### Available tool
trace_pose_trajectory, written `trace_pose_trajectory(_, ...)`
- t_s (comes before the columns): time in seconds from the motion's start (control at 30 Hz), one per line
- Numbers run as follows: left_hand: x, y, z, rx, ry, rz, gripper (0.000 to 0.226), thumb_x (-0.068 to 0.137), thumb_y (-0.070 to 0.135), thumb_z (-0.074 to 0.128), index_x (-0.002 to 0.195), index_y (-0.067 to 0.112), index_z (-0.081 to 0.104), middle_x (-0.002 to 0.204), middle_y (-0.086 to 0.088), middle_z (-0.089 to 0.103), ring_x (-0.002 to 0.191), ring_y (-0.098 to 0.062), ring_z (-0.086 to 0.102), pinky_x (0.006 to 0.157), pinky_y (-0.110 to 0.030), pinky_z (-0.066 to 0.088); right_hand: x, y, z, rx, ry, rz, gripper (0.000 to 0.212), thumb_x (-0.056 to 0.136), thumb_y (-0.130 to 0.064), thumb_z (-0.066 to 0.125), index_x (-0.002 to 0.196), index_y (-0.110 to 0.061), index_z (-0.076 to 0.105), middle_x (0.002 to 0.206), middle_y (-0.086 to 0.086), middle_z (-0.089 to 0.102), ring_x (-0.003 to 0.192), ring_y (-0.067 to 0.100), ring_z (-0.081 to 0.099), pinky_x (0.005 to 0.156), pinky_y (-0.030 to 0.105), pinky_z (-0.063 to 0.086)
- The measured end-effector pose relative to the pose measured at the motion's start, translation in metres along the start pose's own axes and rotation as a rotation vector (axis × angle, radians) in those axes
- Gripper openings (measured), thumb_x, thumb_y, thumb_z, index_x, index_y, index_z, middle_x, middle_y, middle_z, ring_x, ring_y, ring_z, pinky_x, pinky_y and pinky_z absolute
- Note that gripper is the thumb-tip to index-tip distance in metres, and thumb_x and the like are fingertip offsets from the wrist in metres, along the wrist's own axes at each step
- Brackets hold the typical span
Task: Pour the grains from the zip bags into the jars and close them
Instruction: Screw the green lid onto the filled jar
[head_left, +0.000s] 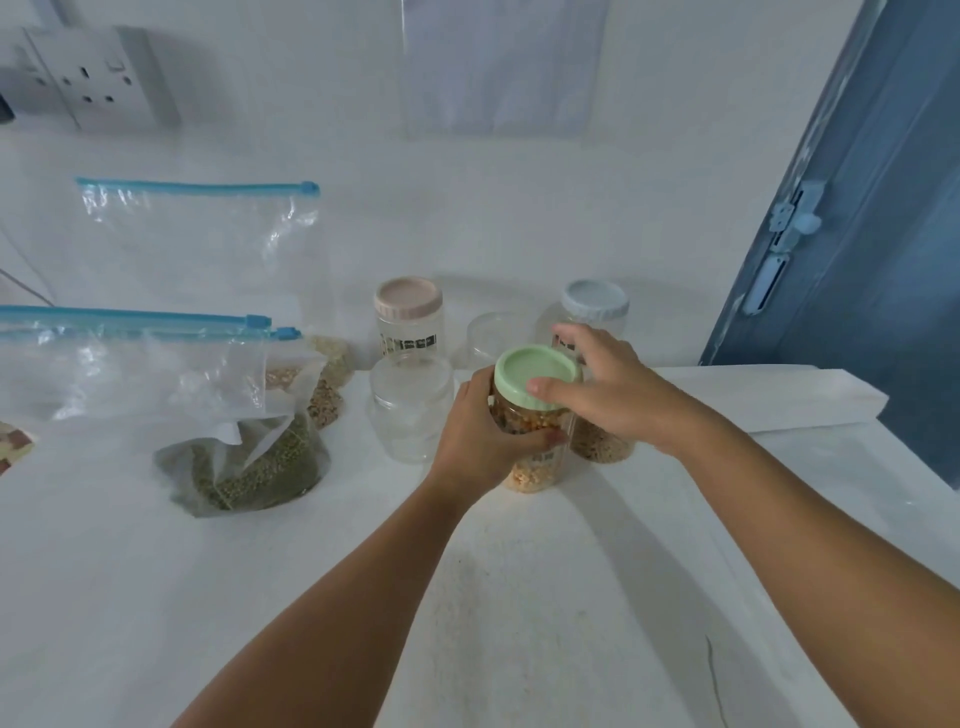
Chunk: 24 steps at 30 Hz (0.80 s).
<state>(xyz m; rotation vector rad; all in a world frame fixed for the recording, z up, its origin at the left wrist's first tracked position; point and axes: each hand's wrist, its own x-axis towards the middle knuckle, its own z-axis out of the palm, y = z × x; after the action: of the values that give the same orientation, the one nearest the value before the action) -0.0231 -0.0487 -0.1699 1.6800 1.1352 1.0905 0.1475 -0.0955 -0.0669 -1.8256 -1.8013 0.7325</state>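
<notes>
Left hand (480, 431) is gripping a filled jar (530, 447); right hand (602, 384) is gripping its green lid (535, 375), likely needing tightening next.

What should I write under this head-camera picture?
Left hand holds the grain jar; right hand grips its green lid.

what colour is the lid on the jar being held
Light green lid, gripped by the right hand; seen in the head view.
</notes>
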Motion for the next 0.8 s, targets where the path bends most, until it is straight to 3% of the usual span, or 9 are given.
trace_pose_trajectory(0.07, -0.002, 0.000, 0.001, 0.001, 0.007, 0.003, 0.095, 0.050, 0.056, 0.099, 0.134, 0.042, 0.054, 0.127, 0.012, 0.063, 0.117, -0.008, 0.064, 0.095, -0.040, 0.060, 0.002, -0.002, 0.002, -0.031, -0.112, -0.009, 0.088, 0.089, -0.055, 0.072, 0.161, -0.036, 0.025, 0.160, -0.005, 0.032, 0.151, 0.019, 0.024, 0.120, 0.047, 0.029)
trace_pose_trajectory(0.1, -0.003, 0.001, 0.002, 0.000, 0.011, 0.003, 0.094, 0.051, 0.055, 0.099, 0.133, 0.043, 0.054, 0.127, 0.013, 0.063, 0.118, -0.008, 0.064, 0.096, -0.040, 0.060, 0.002, -0.001, 0.004, -0.053, -0.088, -0.007, 0.089, 0.089, -0.054, 0.074, 0.161, -0.036, 0.026, 0.159, -0.002, 0.031, 0.150, 0.020, 0.022, 0.119, 0.045, 0.029)
trace_pose_trajectory(0.2, -0.004, 0.002, 0.005, 0.003, 0.038, 0.000, 0.089, 0.052, 0.050, 0.098, 0.130, 0.043, 0.056, 0.124, 0.010, 0.064, 0.114, -0.008, 0.065, 0.095, -0.039, 0.060, -0.002, -0.001, 0.014, -0.152, 0.123, 0.011, 0.097, 0.075, -0.077, 0.073, 0.153, -0.032, 0.036, 0.138, 0.001, 0.037, 0.140, 0.024, 0.028, 0.104, 0.041, 0.033)
trace_pose_trajectory(0.3, -0.004, 0.003, 0.005, 0.021, 0.046, -0.004, 0.089, 0.053, 0.049, 0.095, 0.131, 0.041, 0.054, 0.125, 0.011, 0.063, 0.114, -0.007, 0.064, 0.096, -0.040, 0.059, -0.004, 0.002, 0.018, -0.117, 0.110, 0.034, 0.098, 0.071, -0.085, 0.067, 0.149, -0.033, 0.039, 0.130, -0.002, 0.033, 0.138, 0.022, 0.028, 0.100, 0.038, 0.030)
trace_pose_trajectory(0.4, -0.004, 0.004, 0.006, 0.024, 0.055, -0.007, 0.092, 0.053, 0.052, 0.097, 0.133, 0.044, 0.053, 0.127, 0.013, 0.061, 0.118, -0.007, 0.062, 0.096, -0.039, 0.059, 0.001, 0.009, 0.006, -0.050, 0.027, 0.052, 0.090, 0.076, -0.080, 0.069, 0.149, -0.036, 0.040, 0.133, -0.003, 0.036, 0.140, 0.021, 0.030, 0.108, 0.042, 0.036)
trace_pose_trajectory(0.53, -0.008, 0.006, 0.012, 0.029, 0.089, -0.018, 0.092, 0.054, 0.053, 0.096, 0.134, 0.043, 0.052, 0.126, 0.014, 0.059, 0.119, -0.006, 0.060, 0.096, -0.039, 0.059, 0.004, 0.009, 0.009, -0.173, 0.135, 0.053, 0.099, 0.070, -0.085, 0.068, 0.145, -0.025, 0.044, 0.134, 0.002, 0.041, 0.135, 0.026, 0.034, 0.108, 0.047, 0.041)
trace_pose_trajectory(0.73, -0.004, 0.012, 0.001, 0.004, 0.013, -0.044, 0.089, 0.055, 0.042, 0.100, 0.132, 0.037, 0.055, 0.122, 0.014, 0.066, 0.112, -0.003, 0.065, 0.095, -0.041, 0.061, 0.007, 0.003, -0.007, -0.292, -0.003, -0.041, 0.095, 0.080, -0.074, 0.070, 0.156, -0.031, 0.031, 0.157, -0.002, 0.032, 0.146, 0.028, 0.024, 0.112, 0.047, 0.027)
trace_pose_trajectory(0.8, -0.005, 0.013, 0.001, 0.006, 0.017, -0.039, 0.087, 0.057, 0.038, 0.100, 0.132, 0.036, 0.056, 0.121, 0.015, 0.067, 0.110, -0.001, 0.065, 0.094, -0.039, 0.061, 0.010, 0.001, -0.005, -0.302, 0.017, -0.047, 0.092, 0.079, -0.073, 0.072, 0.154, -0.033, 0.036, 0.152, -0.004, 0.039, 0.143, 0.026, 0.029, 0.109, 0.046, 0.027)
